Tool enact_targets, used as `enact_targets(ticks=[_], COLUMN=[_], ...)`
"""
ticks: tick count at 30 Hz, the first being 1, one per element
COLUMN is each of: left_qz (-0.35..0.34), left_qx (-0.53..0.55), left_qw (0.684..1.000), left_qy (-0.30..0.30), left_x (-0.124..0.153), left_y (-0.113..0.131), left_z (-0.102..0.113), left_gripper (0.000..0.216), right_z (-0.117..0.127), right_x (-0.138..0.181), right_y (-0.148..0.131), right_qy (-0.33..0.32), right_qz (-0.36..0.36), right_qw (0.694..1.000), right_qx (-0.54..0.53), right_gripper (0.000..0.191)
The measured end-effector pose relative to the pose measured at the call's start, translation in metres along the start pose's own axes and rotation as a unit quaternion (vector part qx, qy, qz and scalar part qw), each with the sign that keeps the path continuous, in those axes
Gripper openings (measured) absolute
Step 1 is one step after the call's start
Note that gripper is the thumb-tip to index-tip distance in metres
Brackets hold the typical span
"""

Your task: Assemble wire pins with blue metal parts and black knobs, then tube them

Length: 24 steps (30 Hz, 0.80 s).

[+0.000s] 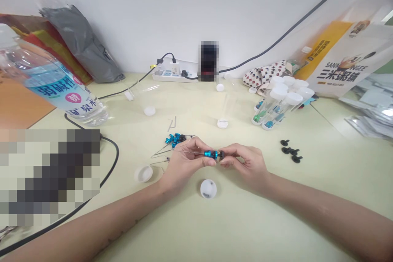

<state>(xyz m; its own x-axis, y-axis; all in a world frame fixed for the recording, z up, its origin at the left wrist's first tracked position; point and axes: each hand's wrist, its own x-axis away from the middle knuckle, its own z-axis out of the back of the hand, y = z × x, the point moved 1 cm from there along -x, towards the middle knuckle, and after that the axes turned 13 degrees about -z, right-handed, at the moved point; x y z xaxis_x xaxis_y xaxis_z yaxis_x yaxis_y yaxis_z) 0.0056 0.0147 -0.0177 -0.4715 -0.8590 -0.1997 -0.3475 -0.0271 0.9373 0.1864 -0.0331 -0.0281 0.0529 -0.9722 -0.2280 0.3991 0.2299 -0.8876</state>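
Above the middle of the table, my left hand (186, 163) pinches a small blue metal cylinder (209, 154) lying sideways, with a thin wire running off to its left. My right hand (250, 166) grips a small dark round-headed piece (221, 155) at the cylinder's right end; whether the two are joined I cannot tell. Just behind my left hand lies a pile of blue metal parts (172, 139) with thin wires. Below my hands sits a white cap (208, 191) holding a few tiny dark bits. Several black knob-like pieces (290, 151) lie to the right.
Several capped clear tubes (278, 100) stand at the back right, near a printed bag (344, 65). A large water bottle (58, 86) is at the left. A power strip (172, 74) and a dark cable (113, 163) also lie on the table (276, 229). Another round cap (144, 173) sits left.
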Motion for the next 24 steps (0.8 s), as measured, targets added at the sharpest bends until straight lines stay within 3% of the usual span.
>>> enact_targets(ticks=[24], left_qz=[0.013], left_qx=[-0.023], left_qw=[1.000], left_qy=[-0.004], left_x=[0.0001], left_y=[0.0021], left_z=[-0.0009], left_gripper=[0.020], right_z=[0.0006], right_x=[0.0001], right_y=[-0.0011], right_qy=[-0.018], right_qz=[-0.019], right_qw=[1.000], right_qx=[-0.003], right_gripper=[0.008])
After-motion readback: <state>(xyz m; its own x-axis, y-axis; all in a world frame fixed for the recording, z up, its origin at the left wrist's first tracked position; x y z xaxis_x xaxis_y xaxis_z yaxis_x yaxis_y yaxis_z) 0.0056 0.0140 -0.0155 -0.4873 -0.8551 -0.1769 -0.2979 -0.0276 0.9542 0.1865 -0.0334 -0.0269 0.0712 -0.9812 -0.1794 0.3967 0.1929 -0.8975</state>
